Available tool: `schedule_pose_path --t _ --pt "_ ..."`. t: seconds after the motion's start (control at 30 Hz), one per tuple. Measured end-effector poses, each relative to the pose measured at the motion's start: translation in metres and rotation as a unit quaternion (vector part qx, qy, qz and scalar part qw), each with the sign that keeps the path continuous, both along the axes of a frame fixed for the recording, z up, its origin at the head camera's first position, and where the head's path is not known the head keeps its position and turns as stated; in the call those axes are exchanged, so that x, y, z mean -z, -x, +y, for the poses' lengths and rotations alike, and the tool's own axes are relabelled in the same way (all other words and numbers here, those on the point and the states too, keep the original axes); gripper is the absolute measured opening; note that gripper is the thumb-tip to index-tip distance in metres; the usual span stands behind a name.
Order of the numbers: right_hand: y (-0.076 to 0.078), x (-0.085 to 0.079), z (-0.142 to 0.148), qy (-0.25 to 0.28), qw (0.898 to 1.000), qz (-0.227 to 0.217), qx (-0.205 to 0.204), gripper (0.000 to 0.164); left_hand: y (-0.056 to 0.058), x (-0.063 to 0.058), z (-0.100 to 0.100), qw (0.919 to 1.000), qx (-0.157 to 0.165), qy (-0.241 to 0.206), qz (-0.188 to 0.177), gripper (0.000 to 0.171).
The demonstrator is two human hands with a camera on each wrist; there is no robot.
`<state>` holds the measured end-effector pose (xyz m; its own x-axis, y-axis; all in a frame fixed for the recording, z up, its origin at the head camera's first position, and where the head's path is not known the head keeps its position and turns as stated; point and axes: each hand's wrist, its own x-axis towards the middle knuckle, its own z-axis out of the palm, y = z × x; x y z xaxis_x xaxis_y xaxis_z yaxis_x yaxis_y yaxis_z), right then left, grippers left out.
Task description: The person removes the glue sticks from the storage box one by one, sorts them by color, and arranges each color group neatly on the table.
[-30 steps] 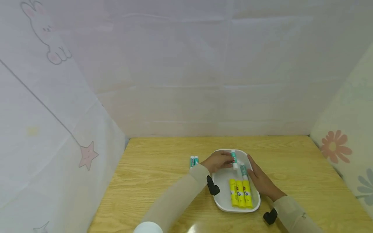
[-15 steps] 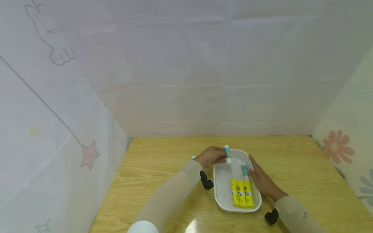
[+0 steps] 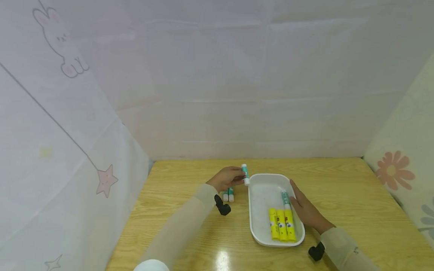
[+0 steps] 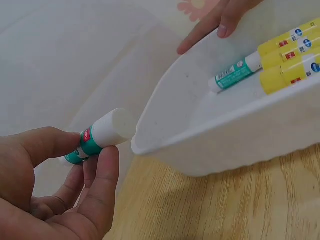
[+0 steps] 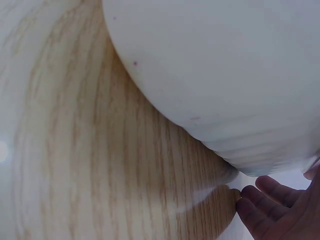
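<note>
the left hand (image 3: 225,178) pinches a tube (image 3: 245,174) between thumb and fingertips, above the surface (image 3: 203,237) and just beside the far left corner of the tray (image 3: 262,203). seen from the head, the tube's long axis runs nearly away from the person, far end leaning slightly left; its broad white end points back toward the person, and in the left wrist view faces the tray's rim. whether they touch, i cannot tell.

the tray's white floor shows left of three yellow sticks (image 3: 282,225) and at the far end. wood shows between the tray and a standby pair (image 3: 228,195), partly hidden under the left hand. the right hand (image 3: 306,212) rests along the tray's right rim, fingers outstretched.

the tube is teal, white-ended, with a red patch; a similar one (image 3: 285,199) lies in the tray.
</note>
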<state>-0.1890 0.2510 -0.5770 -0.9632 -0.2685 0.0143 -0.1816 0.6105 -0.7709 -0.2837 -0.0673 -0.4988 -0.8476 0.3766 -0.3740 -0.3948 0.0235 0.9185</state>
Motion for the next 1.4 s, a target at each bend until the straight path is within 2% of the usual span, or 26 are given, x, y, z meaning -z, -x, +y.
schedule_pose_path --t 0.23,0.67,0.83,1.07,1.23,1.4 --pt "0.000 -0.001 0.000 0.001 1.000 0.001 -0.002 0.064 0.002 0.011 -0.033 0.9994 -0.023 -0.007 -0.027 0.050" --pt "0.003 0.007 -0.001 0.001 1.000 0.009 -0.004 0.063 0.002 0.027 -0.081 0.9967 -0.041 0.061 -0.034 0.052" --pt "0.003 0.006 -0.001 -0.003 1.000 0.011 -0.003 0.063 0.000 0.033 -0.088 0.9944 -0.050 0.088 -0.031 0.051" --pt "0.002 0.004 -0.002 -0.001 1.000 0.006 -0.002 0.063 -0.002 0.043 -0.091 0.9909 -0.032 0.130 -0.015 0.047" --pt "0.003 0.004 -0.003 0.001 1.000 -0.002 0.000 0.064 -0.002 0.047 -0.091 0.9882 -0.037 0.148 -0.015 0.047" --pt "0.002 0.002 -0.001 -0.002 1.000 -0.010 0.005 0.064 -0.003 0.046 -0.088 0.9852 -0.034 0.168 -0.001 0.042"
